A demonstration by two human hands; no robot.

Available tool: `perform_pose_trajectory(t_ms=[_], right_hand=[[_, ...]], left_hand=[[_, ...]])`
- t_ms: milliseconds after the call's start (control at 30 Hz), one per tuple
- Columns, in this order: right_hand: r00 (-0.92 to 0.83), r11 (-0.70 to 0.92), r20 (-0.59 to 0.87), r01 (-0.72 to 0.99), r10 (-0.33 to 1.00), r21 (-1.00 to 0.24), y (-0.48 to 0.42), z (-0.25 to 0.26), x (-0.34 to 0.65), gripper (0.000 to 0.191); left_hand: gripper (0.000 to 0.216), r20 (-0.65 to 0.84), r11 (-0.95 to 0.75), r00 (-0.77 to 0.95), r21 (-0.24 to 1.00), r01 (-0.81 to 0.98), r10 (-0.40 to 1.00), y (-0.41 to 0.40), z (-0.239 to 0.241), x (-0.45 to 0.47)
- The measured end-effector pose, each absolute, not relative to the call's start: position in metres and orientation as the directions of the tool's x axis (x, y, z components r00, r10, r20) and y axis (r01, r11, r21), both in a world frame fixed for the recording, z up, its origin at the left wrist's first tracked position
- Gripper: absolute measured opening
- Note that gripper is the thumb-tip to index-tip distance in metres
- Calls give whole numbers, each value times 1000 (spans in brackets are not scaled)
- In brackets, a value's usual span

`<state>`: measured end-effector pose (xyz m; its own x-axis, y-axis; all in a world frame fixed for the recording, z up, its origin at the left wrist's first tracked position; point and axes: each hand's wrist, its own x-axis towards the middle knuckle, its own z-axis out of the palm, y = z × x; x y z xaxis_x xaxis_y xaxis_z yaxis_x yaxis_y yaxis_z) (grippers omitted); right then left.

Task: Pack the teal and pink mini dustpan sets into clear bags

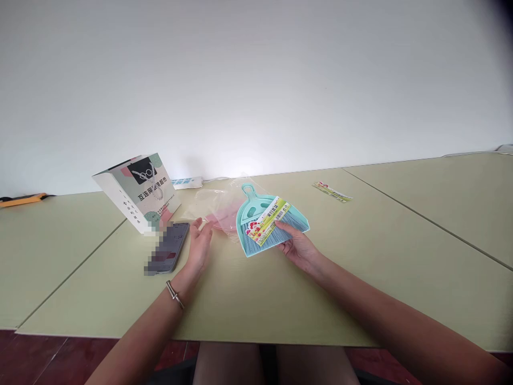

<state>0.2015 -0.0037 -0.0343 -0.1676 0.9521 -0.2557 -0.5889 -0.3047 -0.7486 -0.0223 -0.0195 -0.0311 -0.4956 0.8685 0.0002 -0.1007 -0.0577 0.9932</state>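
A mint-green dustpan [248,206] with a small brush [266,240] nested in it is held up over the table by my right hand [298,248]. My thumb presses on its front and the fingers go behind, partly hidden. Across the brush lies a printed card label [267,220] with red mushrooms. My left hand [200,246] holds nothing, its fingers apart, at the near left edge of a pink item [224,222]. Clear plastic wrapping [212,200] covers much of that item, so its kind is hard to make out.
A paper shopping bag [154,187] stands at the left, with a phone [170,248] in front of it. Behind is a white power strip [188,183]. A loose label strip [332,191] lies back right. An orange object [22,200] sits far left by the wall.
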Motion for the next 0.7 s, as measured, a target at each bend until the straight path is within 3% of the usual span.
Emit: perform_pose_trajectory(t_ms=[100,200,467,700], right_hand=[[-197,-306,-235,-558,952,-771,-5,-34,202,29],[-220,-312,-227,-532,949,-787,-7,-34,201,29],[-176,-286,-228,-492,958,-822,-10,-29,200,29],[-238,-301,-208,-480,949,-824,-14,-34,195,32]], left_hand=[[18,-110,17,-318,959,-284,942,-19,-31,-18],[18,-178,121,-187,951,-284,966,-19,-31,-18],[16,-229,132,-205,907,-400,952,-23,-25,-22],[48,-192,238,182,931,-278,964,-40,-21,5]])
